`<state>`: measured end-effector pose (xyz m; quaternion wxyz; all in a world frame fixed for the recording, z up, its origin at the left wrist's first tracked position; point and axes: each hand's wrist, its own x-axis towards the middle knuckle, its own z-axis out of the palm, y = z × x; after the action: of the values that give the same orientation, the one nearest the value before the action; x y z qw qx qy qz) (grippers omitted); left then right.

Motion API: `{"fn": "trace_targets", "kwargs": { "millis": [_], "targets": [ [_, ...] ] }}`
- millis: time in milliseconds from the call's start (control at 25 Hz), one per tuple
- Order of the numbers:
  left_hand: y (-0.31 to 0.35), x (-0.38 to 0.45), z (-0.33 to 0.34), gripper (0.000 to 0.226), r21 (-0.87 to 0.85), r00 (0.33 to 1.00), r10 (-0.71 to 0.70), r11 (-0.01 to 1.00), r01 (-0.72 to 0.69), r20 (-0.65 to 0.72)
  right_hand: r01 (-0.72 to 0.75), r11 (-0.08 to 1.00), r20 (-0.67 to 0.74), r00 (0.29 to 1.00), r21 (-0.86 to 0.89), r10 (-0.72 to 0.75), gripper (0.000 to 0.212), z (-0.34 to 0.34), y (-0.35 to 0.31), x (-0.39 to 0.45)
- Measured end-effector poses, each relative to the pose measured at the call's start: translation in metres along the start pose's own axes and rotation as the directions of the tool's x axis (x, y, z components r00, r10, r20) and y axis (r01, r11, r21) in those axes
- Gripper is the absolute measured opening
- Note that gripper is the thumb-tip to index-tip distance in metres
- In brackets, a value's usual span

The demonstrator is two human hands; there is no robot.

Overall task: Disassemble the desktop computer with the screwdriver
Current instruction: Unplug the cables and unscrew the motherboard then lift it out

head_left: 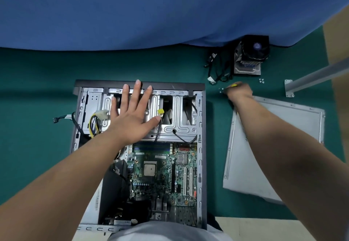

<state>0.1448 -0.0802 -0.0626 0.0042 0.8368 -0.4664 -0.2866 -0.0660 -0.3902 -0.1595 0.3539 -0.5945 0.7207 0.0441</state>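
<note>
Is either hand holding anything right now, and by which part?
The right hand grips the screwdriver by its yellow handle; the tip is hidden. The left hand holds nothing, resting flat on the computer case.

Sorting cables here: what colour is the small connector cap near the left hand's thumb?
Yellow: the small square connector cap on a black cable, seen in the head view.

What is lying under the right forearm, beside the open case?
A grey metal side panel lies flat on the green mat under the forearm. The arm covers a strip of the panel, so anything lying there is hidden.
</note>
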Motion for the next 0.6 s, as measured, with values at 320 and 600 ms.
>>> {"fn": "trace_targets", "kwargs": {
  "millis": [320,600],
  "targets": [
    [-0.003,0.000,0.001,0.081,-0.006,1.000,0.027,1.000,-0.027,-0.002,0.132,0.965,-0.028,0.991,0.225,-0.129,0.017,-0.032,0.017,-0.059],
    [-0.007,-0.007,-0.012,0.072,-0.223,0.992,0.121,0.969,-0.108,0.045,0.260,0.914,0.080,0.951,0.311,-0.298,0.015,-0.020,0.050,-0.204]
  ]
}}
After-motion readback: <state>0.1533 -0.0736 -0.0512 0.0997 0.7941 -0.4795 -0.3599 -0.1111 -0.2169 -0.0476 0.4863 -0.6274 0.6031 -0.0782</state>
